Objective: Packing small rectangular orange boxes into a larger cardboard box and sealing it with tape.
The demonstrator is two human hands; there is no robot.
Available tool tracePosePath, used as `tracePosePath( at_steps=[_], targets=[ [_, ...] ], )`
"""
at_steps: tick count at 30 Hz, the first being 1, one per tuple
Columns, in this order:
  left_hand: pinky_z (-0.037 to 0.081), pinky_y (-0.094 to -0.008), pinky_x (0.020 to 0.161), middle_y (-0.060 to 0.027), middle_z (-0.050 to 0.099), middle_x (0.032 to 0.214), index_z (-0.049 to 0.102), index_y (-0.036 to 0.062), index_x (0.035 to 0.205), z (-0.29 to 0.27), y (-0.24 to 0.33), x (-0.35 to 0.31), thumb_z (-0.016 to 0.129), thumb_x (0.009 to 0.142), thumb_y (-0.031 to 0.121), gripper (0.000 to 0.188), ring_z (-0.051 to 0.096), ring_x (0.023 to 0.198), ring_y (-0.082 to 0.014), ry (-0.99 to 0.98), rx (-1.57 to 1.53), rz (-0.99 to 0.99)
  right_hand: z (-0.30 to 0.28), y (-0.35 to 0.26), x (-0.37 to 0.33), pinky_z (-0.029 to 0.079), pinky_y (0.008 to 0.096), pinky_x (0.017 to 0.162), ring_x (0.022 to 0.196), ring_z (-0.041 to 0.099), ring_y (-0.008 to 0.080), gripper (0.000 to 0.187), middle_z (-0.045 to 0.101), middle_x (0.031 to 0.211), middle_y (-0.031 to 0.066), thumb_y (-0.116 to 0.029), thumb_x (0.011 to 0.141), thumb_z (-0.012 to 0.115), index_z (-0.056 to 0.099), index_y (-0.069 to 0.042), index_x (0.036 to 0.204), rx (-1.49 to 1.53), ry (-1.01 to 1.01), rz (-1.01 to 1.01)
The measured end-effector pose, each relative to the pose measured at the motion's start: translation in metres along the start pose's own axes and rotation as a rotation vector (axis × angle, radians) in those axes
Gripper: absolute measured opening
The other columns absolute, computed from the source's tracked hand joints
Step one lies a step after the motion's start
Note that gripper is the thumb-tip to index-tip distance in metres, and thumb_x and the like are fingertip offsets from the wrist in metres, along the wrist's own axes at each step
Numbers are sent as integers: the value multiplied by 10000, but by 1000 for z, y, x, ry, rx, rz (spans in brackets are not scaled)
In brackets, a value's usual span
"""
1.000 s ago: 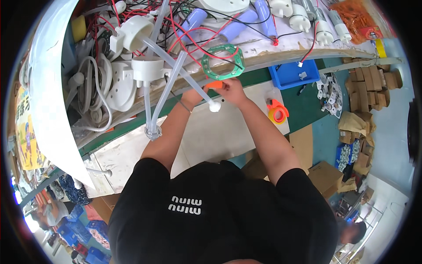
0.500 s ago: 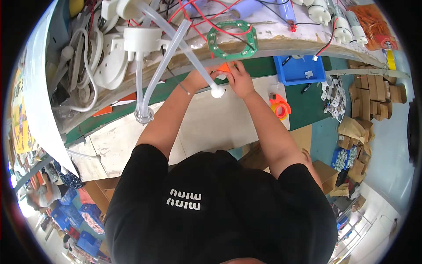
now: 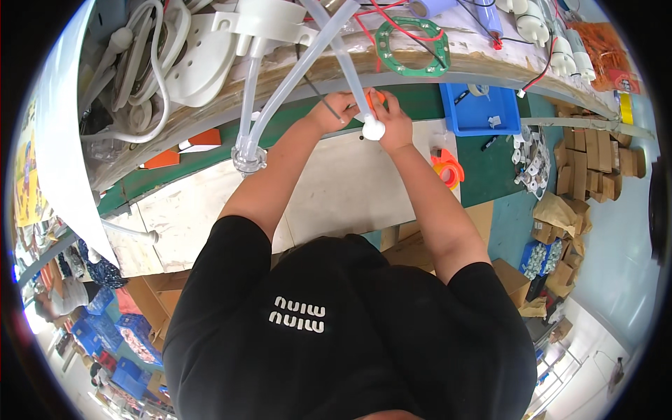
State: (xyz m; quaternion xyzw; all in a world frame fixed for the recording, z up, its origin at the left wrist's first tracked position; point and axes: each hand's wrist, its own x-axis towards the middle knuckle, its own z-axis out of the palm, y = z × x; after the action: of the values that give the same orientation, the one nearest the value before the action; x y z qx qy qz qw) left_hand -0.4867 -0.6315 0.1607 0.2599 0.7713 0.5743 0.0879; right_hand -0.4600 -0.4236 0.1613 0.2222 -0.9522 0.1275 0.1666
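Observation:
Over the far green strip of the bench, my two hands work close together on a small orange piece point(image 3: 376, 100), partly hidden by fingers and a hanging tube. My right hand point(image 3: 396, 124) has its fingers bent round the right side of the piece. At its left side is my left hand point(image 3: 334, 112), fingers bent inward and partly covered by the clear tube point(image 3: 354, 80) with a round white end. Right of my forearm, an orange tape dispenser point(image 3: 448, 169) lies on the pale board point(image 3: 336, 189).
A shelf above holds white plastic parts, wires and a green ring-shaped circuit board point(image 3: 411, 46). Clear tubes hang from a white fitting point(image 3: 262, 21). A blue tray point(image 3: 483, 129) sits at the far right. Orange-and-white boxes point(image 3: 201, 140) lie left. Brown cartons point(image 3: 586, 157) are stacked right.
My hands and the orange piece appear slightly farther right and higher in the picture. The view has shifted, so the hanging tubes and circuit board also appear farther right.

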Motion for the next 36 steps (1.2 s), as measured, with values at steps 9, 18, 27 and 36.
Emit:
tracePosePath(
  at_steps=[9,18,27,36],
  targets=[
    [491,-366,1099,-209,299,1661,195,58,1640,44,-47,-2,581,957,-116,804,417,1470,-266,284,-743,-142,-6,-21,0,569,457,912,1163,621,382,708,471,1439,196,-286,933,708,398,-102,1542,128,-239,137],
    [567,-365,936,-123,699,1259,562,32,1450,58,-1,4,581,935,-43,521,702,1067,-253,277,-550,-418,-20,-17,-27,546,451,945,1170,590,380,604,532,1331,189,-178,918,722,530,-139,1489,54,-178,95],
    [401,-519,1033,-267,491,1277,436,-67,1335,-68,17,-108,813,747,197,747,458,1195,-460,1023,721,-261,-125,4,-103,556,374,819,961,661,313,510,615,1168,173,-274,892,760,668,-81,1355,277,-89,410],
    [402,-489,1060,-195,576,1263,615,-10,1264,-117,-21,-101,821,688,637,891,459,1233,-390,723,950,-693,-33,26,-132,538,457,954,1129,631,385,799,612,1260,243,-611,816,718,600,-104,1423,14,-612,646]
  ],
)
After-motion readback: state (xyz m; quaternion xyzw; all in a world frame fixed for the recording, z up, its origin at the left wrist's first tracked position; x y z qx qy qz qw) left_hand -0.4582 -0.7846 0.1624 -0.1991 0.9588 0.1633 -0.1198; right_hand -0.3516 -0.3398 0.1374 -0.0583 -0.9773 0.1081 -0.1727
